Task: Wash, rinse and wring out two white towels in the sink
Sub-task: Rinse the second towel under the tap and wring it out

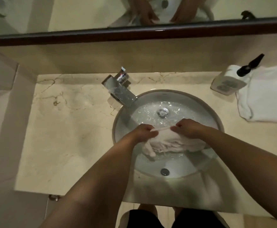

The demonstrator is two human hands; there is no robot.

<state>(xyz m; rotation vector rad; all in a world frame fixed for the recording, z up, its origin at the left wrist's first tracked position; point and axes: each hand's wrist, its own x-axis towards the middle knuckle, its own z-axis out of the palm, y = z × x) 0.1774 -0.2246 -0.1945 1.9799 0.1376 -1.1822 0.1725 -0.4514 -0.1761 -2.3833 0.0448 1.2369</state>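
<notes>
A wet white towel (169,143) hangs bunched over the water in the round white sink (151,94). My left hand (144,131) pinches its upper edge on the left. My right hand (188,129) grips the same edge on the right, so a short stretch of cloth is pulled taut between them. The towel's lower folds touch the water. A second white towel (266,96) lies folded on the counter at the far right, dry-looking and apart from both hands.
A chrome faucet (119,89) stands at the sink's back left. The sink holds rippling water around a drain plug (163,112). A soap dispenser (230,81) with a black pump leans on the folded towel. A marble counter (68,129) spreads left; a mirror lies behind.
</notes>
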